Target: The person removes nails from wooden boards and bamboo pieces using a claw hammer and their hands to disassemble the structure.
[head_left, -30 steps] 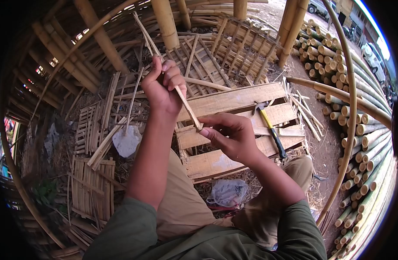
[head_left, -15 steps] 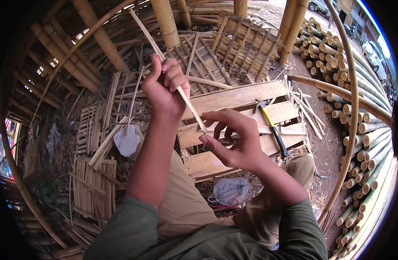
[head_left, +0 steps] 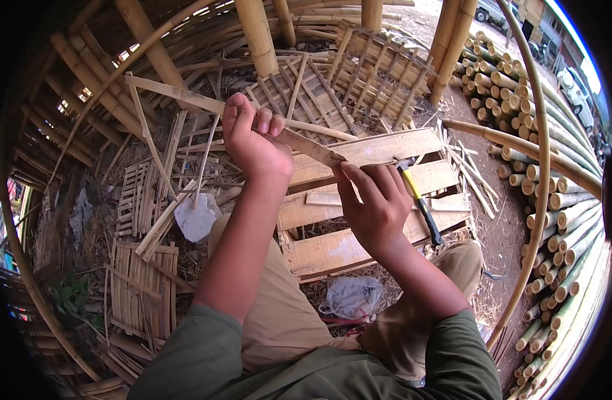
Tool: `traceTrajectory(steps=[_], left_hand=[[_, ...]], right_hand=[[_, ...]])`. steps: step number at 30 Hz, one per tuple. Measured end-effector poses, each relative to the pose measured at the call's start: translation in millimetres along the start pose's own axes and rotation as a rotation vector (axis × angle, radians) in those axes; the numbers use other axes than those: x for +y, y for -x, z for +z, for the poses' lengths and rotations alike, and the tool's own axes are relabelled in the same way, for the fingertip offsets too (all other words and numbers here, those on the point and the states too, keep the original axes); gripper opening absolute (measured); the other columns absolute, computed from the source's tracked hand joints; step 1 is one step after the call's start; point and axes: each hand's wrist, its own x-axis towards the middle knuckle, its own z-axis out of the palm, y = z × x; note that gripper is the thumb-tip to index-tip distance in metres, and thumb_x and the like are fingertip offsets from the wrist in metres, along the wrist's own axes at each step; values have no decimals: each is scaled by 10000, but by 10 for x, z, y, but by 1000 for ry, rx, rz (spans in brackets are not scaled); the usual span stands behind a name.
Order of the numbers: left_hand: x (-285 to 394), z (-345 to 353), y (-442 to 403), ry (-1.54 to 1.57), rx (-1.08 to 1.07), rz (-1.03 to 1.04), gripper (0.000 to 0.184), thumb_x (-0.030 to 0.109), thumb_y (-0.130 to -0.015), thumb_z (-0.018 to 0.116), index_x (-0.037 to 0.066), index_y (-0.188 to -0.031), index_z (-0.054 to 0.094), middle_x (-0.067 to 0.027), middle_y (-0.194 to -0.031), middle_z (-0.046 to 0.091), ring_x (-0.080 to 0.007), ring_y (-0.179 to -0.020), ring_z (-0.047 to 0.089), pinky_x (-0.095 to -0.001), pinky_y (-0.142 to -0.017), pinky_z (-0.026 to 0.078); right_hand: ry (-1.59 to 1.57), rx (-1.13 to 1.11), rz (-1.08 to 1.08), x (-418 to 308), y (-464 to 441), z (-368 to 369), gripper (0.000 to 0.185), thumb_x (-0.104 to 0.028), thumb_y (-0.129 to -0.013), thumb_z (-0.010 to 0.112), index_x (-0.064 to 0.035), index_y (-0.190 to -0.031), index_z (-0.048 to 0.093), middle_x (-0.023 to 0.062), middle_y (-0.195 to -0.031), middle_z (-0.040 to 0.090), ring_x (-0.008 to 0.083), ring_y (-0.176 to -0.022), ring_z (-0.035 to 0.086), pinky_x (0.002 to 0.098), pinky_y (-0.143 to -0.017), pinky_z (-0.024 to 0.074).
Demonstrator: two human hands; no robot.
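Note:
My left hand (head_left: pixel 256 140) is closed around the middle of a flat bamboo strip (head_left: pixel 179 95), which slants above the low slatted wooden platform (head_left: pixel 366 147). At the strip's near end, my right hand (head_left: pixel 376 200) pinches it between thumb and fingers. A second, thinner strip (head_left: pixel 149 137) runs down from the far end; whether the two are joined I cannot tell. To the right of my right hand, a hammer (head_left: pixel 421 203) with a yellow and black handle lies on the platform. Another short flat strip (head_left: pixel 324 199) rests on the boards, partly hidden by my right hand.
Bamboo lattice panels (head_left: pixel 379 73) lean behind the platform, and a small slatted panel (head_left: pixel 143 287) lies at left. Stacked bamboo poles (head_left: pixel 566 247) fill the right side. A clear plastic bag (head_left: pixel 354 297) sits between my legs. A curved bamboo pole (head_left: pixel 543 160) rises at right.
The held strip has swung to the left at its far end and turned its broad face toward me. My right hand has moved slightly up and right, its fingers now closed on the near end.

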Motion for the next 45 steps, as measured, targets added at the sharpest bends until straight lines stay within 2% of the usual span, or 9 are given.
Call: traceTrajectory(steps=[6, 8, 12, 18, 30, 33, 37, 39, 45], left_hand=[[-46, 24, 44, -27, -29, 36, 103, 187, -957, 633, 144, -937, 542, 51, -778, 443, -72, -609, 351, -239, -549, 304], [-65, 47, 65, -38, -49, 41, 100, 183, -956, 631, 141, -931, 544, 53, -778, 441, -70, -611, 351, -241, -548, 305], [-108, 114, 106, -42, -12, 79, 86, 171, -959, 625, 132, -929, 555, 62, -780, 465, -66, -610, 360, -241, -553, 318], [-201, 134, 135, -46, -31, 114, 83, 166, -959, 639, 124, -937, 572, 67, -790, 509, -57, -592, 370, -238, -541, 328], [-236, 119, 86, -100, 58, 134, 113, 134, -932, 685, 81, -1003, 616, 43, -690, 529, -39, -525, 356, -212, -465, 290], [-233, 130, 70, -81, 83, 122, 102, 110, -926, 680, 90, -1005, 619, 45, -706, 544, -43, -529, 352, -218, -476, 299], [-189, 188, 61, -42, 157, 72, 69, 61, -939, 608, 110, -985, 594, 63, -820, 516, -54, -563, 344, -233, -506, 313], [-220, 169, 29, -25, 170, 78, 79, 68, -928, 638, 105, -989, 605, 56, -776, 532, -51, -549, 347, -228, -497, 309], [-271, 157, 66, -49, 151, 97, 82, 76, -923, 672, 86, -983, 617, 36, -714, 542, -46, -524, 357, -224, -468, 301]], right_hand=[[-43, -6, 103, 27, 18, 37, 136, -93, -784, 808, -64, -862, 700, 40, -715, 611, 194, -605, 580, 321, -509, 442], [-178, 0, 353, 10, 28, 38, 133, -96, -783, 810, -66, -840, 693, 36, -701, 609, 196, -595, 582, 326, -506, 442], [33, 24, 148, 93, 35, 43, 114, -104, -802, 795, -66, -844, 696, 34, -682, 596, 209, -585, 583, 333, -506, 446], [-120, -38, 371, 54, 57, 99, 81, -96, -836, 754, -72, -870, 684, 53, -692, 598, 227, -553, 587, 343, -485, 447], [-50, -227, 202, 46, 138, 143, 118, -92, -867, 707, -54, -914, 606, 86, -760, 585, 267, -570, 605, 380, -484, 468], [-67, -140, 222, 104, 164, 152, 120, -84, -859, 718, -49, -941, 639, 94, -792, 613, 271, -599, 621, 371, -506, 484], [18, -11, 6, 265, 129, 152, 213, -62, -830, 747, -53, -1038, 706, 62, -833, 641, 213, -624, 621, 332, -519, 481], [30, -27, -27, 277, 134, 137, 256, -53, -826, 747, -57, -1081, 714, 48, -806, 622, 190, -619, 600, 328, -509, 465], [6, -215, 104, 191, 93, 138, 149, -51, -857, 720, -22, -985, 650, 109, -820, 622, 287, -677, 634, 372, -582, 498]])
